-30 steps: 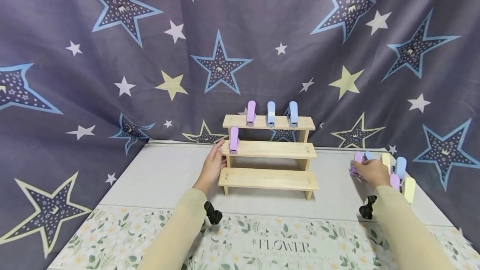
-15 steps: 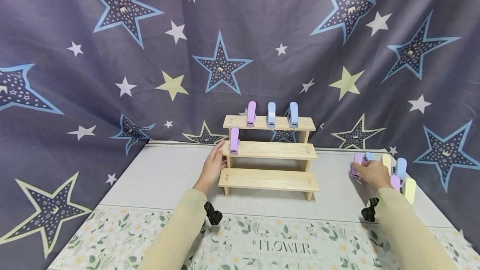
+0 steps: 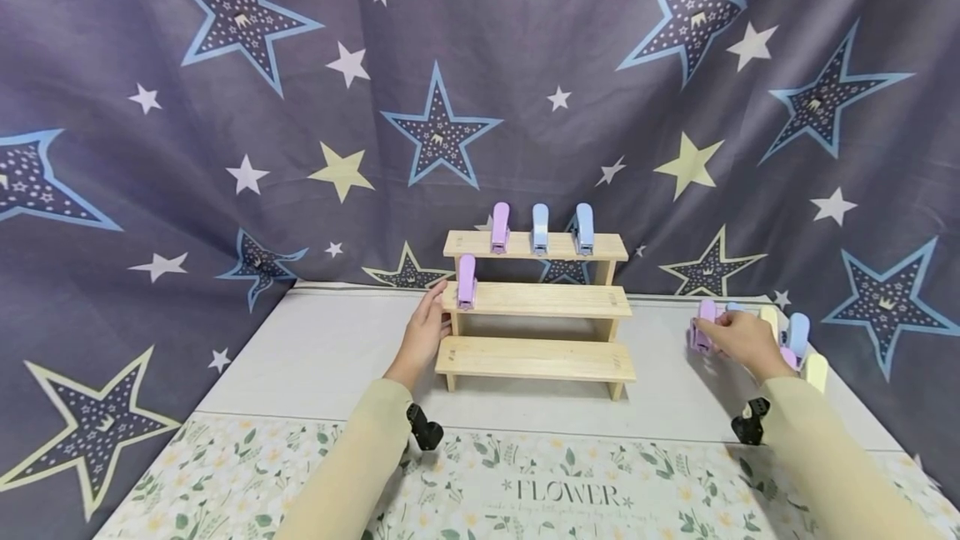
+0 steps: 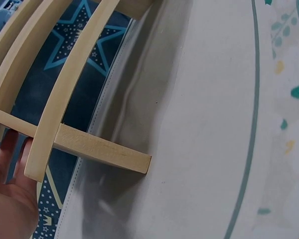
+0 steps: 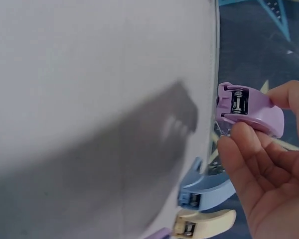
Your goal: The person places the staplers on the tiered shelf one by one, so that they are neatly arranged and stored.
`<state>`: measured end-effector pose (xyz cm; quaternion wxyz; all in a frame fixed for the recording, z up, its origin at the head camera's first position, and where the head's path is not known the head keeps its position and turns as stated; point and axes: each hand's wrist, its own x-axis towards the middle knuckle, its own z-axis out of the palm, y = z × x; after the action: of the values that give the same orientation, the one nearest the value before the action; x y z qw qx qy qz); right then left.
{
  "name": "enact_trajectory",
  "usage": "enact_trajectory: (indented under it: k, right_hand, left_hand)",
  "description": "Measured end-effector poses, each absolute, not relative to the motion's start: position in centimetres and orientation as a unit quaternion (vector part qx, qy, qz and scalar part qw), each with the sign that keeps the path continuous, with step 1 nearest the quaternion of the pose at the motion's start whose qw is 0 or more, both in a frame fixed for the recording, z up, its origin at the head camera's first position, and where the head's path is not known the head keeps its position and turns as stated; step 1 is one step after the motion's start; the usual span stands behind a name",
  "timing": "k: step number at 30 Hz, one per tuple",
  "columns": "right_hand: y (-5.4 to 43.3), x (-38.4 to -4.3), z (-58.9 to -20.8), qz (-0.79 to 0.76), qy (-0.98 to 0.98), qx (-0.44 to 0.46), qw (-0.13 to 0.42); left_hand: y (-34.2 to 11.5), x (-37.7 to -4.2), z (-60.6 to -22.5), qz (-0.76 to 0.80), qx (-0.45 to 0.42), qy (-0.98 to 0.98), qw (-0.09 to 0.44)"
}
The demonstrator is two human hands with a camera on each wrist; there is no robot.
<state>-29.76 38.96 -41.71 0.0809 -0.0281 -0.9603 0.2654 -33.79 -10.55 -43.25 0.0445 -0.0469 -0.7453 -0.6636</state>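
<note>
A three-tier wooden stand is at the middle of the table. My left hand rests against its left end, extended fingers at the middle step; in the left wrist view the fingertips pass behind the wooden side piece. At the right, my right hand pinches a purple stapler between thumb and fingers, its shadow cast on the table. On the top step are a purple stapler and two blue staplers. Another purple stapler stands at the middle step's left end.
Beside my right hand stands a group of staplers: blue, cream and a partly hidden purple one. A star-patterned curtain hangs behind the table. A floral cloth covers the table's near part.
My right hand has shifted slightly left with the purple stapler, away from the group of staplers. My left hand stays at the stand's left end.
</note>
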Motion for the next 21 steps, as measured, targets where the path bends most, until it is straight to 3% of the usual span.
enact_trajectory:
  k: [21]
  right_hand:
    - [34.1,-27.3,-36.1,0.295,-0.945,0.037,0.136]
  left_hand:
    - [-10.5,-33.6,-43.1,-0.666,-0.047,-0.743,0.045]
